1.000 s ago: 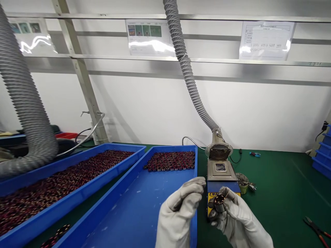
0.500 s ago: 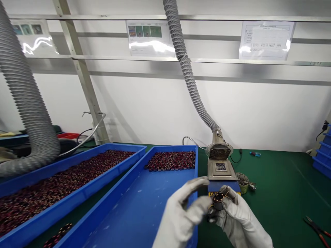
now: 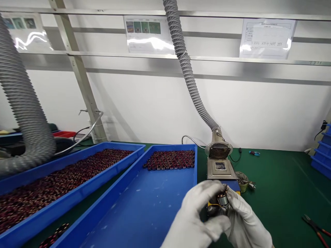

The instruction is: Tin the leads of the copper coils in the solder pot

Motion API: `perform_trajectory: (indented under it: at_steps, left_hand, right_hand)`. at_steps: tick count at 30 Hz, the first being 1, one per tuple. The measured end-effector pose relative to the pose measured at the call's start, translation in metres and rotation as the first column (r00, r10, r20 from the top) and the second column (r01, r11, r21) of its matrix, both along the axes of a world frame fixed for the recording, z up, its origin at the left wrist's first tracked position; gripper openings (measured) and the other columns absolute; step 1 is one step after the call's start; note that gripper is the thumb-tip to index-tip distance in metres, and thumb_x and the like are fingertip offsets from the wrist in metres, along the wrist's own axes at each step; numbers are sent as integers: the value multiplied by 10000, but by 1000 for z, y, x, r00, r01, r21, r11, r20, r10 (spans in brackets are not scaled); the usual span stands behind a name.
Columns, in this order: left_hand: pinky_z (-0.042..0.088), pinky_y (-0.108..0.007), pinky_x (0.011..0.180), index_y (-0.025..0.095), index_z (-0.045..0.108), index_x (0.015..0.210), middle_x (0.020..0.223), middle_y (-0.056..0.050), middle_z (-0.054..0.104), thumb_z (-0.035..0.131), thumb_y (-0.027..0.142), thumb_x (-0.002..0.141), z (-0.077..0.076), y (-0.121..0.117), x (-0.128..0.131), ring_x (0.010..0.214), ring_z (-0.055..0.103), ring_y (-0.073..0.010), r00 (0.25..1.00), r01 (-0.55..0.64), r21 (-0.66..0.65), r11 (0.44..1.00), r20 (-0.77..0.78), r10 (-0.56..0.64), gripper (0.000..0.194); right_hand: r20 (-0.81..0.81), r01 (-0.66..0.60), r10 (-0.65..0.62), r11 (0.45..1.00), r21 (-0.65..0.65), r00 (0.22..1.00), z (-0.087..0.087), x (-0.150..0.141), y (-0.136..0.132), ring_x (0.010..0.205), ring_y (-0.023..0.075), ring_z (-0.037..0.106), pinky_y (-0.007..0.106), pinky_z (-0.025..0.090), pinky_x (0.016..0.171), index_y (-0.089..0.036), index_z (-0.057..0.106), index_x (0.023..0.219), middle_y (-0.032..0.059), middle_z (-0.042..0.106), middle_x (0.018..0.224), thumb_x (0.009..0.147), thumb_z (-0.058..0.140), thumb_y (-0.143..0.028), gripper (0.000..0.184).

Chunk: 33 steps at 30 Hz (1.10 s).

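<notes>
My right hand [image 3: 245, 217], in a white glove, pinches a small wire-wound motor stator [image 3: 222, 199] between thumb and fingers. The stator has a silvery outer ring, with coppery windings at its top. My left hand [image 3: 196, 213], also gloved, arches around the left of it. Its thumb and fingers are spread apart, with the fingertips close to the stator's upper edge; whether they touch cannot be made out. Just behind both hands stands a solder pot [image 3: 221, 169] with a metal top plate and a small square shiny opening.
A blue tray [image 3: 139, 206] on the left holds rows of dark red stators [image 3: 169, 160] at its far end. Another blue tray [image 3: 74, 193] is full of them. A small cup [image 3: 241, 182], pliers [image 3: 314, 225] and stacked blue bins [image 3: 322, 155] are to the right. A grey hose [image 3: 190, 75] hangs above.
My left hand has moved right and opened wider around the stator. The stator has turned in my right hand, so its silvery side now shows.
</notes>
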State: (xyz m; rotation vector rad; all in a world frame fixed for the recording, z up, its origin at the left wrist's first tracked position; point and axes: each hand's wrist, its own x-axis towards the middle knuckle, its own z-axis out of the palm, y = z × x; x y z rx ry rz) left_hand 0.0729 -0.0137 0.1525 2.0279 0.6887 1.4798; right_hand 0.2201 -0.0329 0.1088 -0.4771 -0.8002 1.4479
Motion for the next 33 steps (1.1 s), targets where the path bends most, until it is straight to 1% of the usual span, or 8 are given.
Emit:
perform_trajectory:
  at_steps: [3,6,12,17,22,28,30,33]
  left_hand:
    - [484,-339,843,255,637,943,998,-51,630,659,77,619,-2,0,11,915,588,-218,995,80,0,997,53,-80,370]
    - [513,-251,743,235,684,763,854,-38,666,624,115,676,-3,3,14,813,612,-186,964,159,-51,986,223,-143,159]
    - [524,-220,656,222,685,670,731,-22,684,648,218,670,0,7,-3,713,633,-186,801,191,-208,959,598,-30,37]
    - [498,-192,520,178,697,682,860,-68,670,635,125,521,10,-3,-1,703,622,-204,961,172,-487,856,274,-37,180]
    - [471,-165,536,197,681,577,725,-29,661,541,97,572,8,-6,11,629,598,-146,916,286,-411,865,382,-121,173]
    - [487,-161,573,207,678,575,726,-39,679,618,137,566,10,-1,-6,705,622,-172,816,193,-376,906,574,65,93]
    - [501,-199,614,201,689,636,793,-54,678,636,148,554,13,-3,-8,766,618,-203,855,154,-436,887,509,102,111]
    - [495,-209,579,175,694,662,810,-67,666,621,117,530,16,-7,-1,723,612,-206,952,181,-518,836,305,-17,162]
  right_hand:
    - [29,3,-4,1000,27,1000,-1,-2,8,736,168,640,288,503,702,-195,653,832,34,677,754,627,717,-302,239]
    - [72,-38,35,999,35,997,-2,-3,19,695,164,642,285,509,665,-178,648,780,31,674,710,616,724,-295,215]
    - [77,-102,101,995,9,992,-7,6,27,626,159,649,284,524,586,-179,640,733,5,669,644,621,721,-311,192]
    - [5,-141,141,990,-20,990,-11,15,30,597,110,641,219,520,616,-195,645,727,-21,672,638,626,727,-268,149]
    - [38,-172,175,983,-63,984,-8,15,30,658,129,638,237,514,675,-205,660,744,-5,680,709,550,771,-169,226]
    - [97,-103,101,995,9,990,-9,6,23,611,157,627,300,523,579,-216,638,768,16,671,748,555,772,-281,260]
    - [149,-39,31,998,48,988,-9,7,21,630,159,627,306,521,599,-226,635,795,18,668,756,575,759,-312,267]
    - [220,3,-22,996,85,975,-6,11,22,673,176,632,309,517,647,-210,642,777,30,668,736,546,778,-296,282]
